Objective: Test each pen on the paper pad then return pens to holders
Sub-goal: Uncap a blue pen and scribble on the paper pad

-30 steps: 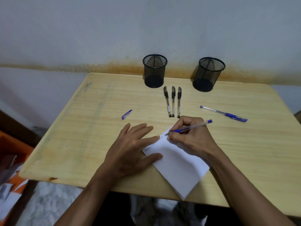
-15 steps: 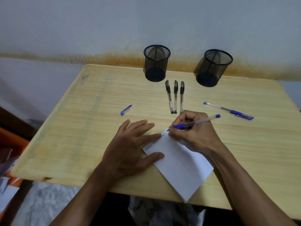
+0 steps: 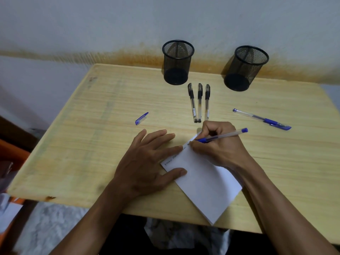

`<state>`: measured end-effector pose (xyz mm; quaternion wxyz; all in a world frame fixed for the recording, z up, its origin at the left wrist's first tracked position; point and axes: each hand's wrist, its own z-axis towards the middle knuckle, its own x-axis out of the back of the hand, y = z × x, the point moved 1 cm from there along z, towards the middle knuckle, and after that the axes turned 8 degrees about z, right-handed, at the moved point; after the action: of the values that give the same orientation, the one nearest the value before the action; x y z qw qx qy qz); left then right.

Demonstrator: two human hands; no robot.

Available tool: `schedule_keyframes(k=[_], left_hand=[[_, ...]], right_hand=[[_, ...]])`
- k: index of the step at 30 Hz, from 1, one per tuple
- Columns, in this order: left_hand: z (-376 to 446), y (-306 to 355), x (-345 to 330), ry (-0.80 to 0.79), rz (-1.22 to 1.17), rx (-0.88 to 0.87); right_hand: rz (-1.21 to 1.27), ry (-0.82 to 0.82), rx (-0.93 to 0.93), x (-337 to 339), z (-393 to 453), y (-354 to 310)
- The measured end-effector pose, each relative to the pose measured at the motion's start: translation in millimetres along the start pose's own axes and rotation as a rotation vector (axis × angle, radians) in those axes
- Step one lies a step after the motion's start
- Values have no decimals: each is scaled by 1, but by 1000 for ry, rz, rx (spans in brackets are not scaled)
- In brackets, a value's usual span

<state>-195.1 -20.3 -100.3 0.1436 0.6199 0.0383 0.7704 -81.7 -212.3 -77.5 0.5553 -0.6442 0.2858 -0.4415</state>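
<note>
A white paper pad [image 3: 204, 183] lies near the table's front edge, with faint scribbles along its top left edge. My left hand [image 3: 147, 162] lies flat, fingers spread, pressing the pad's left corner. My right hand [image 3: 219, 146] grips an uncapped blue pen [image 3: 223, 135] with its tip on the pad's far corner. Its blue cap [image 3: 141, 118] lies to the left. Three black pens [image 3: 199, 102] lie side by side behind the pad. A capped blue pen [image 3: 262, 119] lies at the right. Two black mesh holders [image 3: 177, 62] [image 3: 245, 68] stand at the back.
The wooden table [image 3: 92, 140] stands against a stained wall. Orange objects and paper [image 3: 9, 181] lie on the floor beyond the table's left edge.
My right hand and the pen tip have shifted slightly along the pad's top edge while writing. My left hand has stayed on the pad. The camera has tilted a little.
</note>
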Motion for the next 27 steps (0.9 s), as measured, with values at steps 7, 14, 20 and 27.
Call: schedule_keyframes(k=[7,14,20,27], left_hand=[[0,0,1,15,-16,8],[0,0,0,7,-21,8],[0,1,1,22,-33,13],[1,1,0,10,-21,15]], right_hand=[[-38,-14,1,1,0,-5],[-50,22,9,-1,1,-5],[-54,61,15,-2,0,-6],[-60,57,12,-2,-1,-7]])
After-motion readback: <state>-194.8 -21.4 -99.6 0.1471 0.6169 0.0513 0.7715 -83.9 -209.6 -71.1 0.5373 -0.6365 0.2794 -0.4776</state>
